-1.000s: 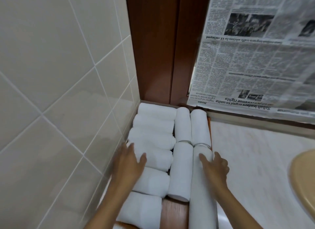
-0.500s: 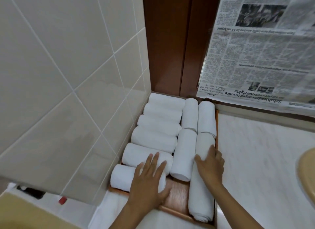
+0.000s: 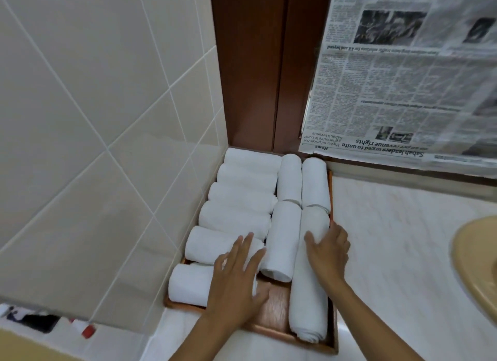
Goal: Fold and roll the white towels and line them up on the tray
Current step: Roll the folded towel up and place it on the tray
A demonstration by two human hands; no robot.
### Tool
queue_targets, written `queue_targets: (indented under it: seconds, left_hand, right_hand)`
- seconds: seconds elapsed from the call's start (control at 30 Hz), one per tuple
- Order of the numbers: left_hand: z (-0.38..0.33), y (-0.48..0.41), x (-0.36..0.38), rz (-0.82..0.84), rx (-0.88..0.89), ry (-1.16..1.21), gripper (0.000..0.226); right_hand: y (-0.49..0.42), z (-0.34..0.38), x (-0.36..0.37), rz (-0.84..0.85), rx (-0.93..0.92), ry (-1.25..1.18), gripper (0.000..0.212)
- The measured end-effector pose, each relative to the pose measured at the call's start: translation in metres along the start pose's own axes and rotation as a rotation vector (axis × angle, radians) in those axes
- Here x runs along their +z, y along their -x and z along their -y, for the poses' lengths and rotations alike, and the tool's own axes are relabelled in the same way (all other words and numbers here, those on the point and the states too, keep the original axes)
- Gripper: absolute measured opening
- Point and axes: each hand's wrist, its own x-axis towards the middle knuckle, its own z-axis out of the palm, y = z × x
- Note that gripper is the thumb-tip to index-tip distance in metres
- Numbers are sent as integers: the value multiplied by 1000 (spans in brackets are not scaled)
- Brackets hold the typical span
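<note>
Wood showed bare on the tray (image 3: pixel 274 307) only at its near end, between the nearest crosswise roll (image 3: pixel 188 282) and the long roll (image 3: pixel 309 307). My left hand (image 3: pixel 236 277) had come across from the wall side a second earlier. It now lay flat, fingers straight and spread, holding nothing, pressing the right ends of the two nearest crosswise rolls. My right hand (image 3: pixel 326 253) had stayed put, thumb and fingers curled round the long roll beside the tray's right rim. All the white towels (image 3: pixel 242 199) in view lay rolled on the tray, so I judged only squaring-up was left. The tiled wall (image 3: pixel 94 118) hemmed the tray on the left, with the wooden frame (image 3: pixel 255 65) and hanging newspaper (image 3: pixel 403 91) behind it. The counter (image 3: pixel 403 253) and basin (image 3: pixel 478 266) lay to the right.
</note>
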Motion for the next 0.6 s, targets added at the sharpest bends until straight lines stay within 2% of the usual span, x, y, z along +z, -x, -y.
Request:
queue_targets:
  seconds: [0.1, 0.27, 0.37, 0.43, 0.53, 0.57, 0.6]
  left_hand:
    - [-7, -39, -3, 103, 94, -55, 82]
    - [-14, -82, 6, 269, 266, -129, 104]
    - [-12, -83, 9, 256, 265, -80, 108]
    - [-9, -82, 8, 245, 263, -30, 105]
    - [0, -86, -2, 246, 316, 161, 87]
    - [3, -91, -9, 282, 283, 256, 80]
    - [6, -98, -14, 243, 242, 305, 75]
  right_hand:
    - [-29, 18, -11, 45, 13, -206, 69]
    - [-75, 28, -8, 174, 113, -353, 65]
    - [-73, 38, -3, 170, 99, -255, 59]
    - [-80, 35, 4, 186, 80, -173, 62]
    - [-92, 19, 5, 211, 59, -198, 63]
    - [-94, 16, 4, 210, 64, -231, 63]
    - [-97, 12, 4, 197, 52, -256, 62]
